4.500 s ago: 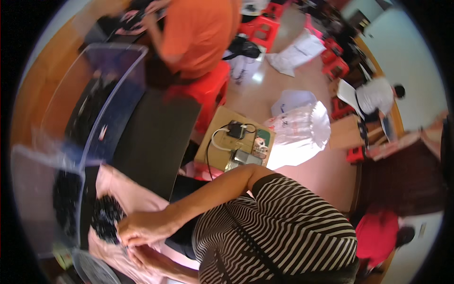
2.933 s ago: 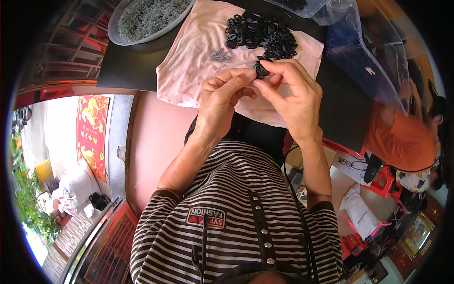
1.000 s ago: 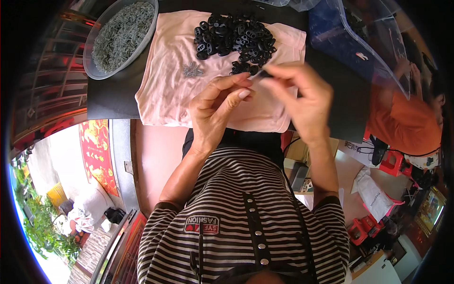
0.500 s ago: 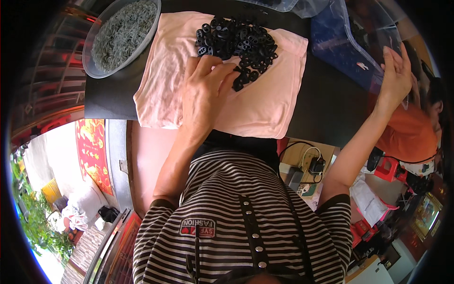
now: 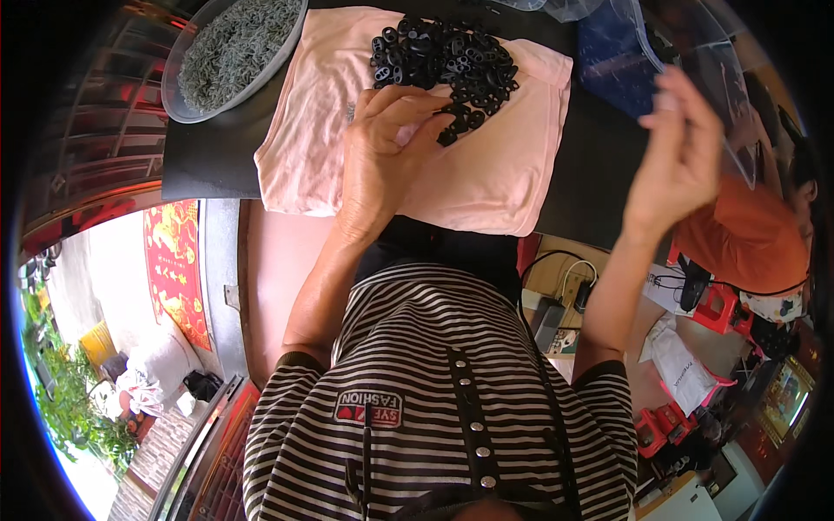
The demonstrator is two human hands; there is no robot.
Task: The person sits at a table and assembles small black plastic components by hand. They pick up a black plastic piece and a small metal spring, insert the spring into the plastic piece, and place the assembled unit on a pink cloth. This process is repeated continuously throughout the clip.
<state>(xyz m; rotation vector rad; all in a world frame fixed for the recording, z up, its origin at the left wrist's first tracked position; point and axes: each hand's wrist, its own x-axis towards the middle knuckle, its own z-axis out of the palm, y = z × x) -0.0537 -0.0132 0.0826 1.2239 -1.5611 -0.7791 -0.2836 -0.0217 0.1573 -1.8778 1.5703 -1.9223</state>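
A heap of small black plastic parts [image 5: 434,56], with oval holes in them, lies on a folded pink cloth [image 5: 300,139]. At the near edge of the heap is my left hand [image 5: 382,152]. Its fingers are curled and its thumb and forefinger tips close together beside the parts; what they pinch, if anything, is hidden. My right hand [image 5: 682,161] is raised over the right side of the table, blurred, fingers stretched and slightly apart, with nothing visible in it. It is nearest to a clear plastic bin [image 5: 645,39] at the far right.
At the far left, a clear round tub [image 5: 178,108] holds many small grey-green pieces. The dark tabletop [image 5: 208,169] runs under everything. Just right of my right arm shows another person's orange sleeve [image 5: 738,239]. Cables and a power adapter [image 5: 547,321] lie below the table edge.
My right hand has come away from the clear bin, moving left and toward me. My left hand stays by the heap, its thumb and forefinger shifted slightly right. The whole view has shifted a little.
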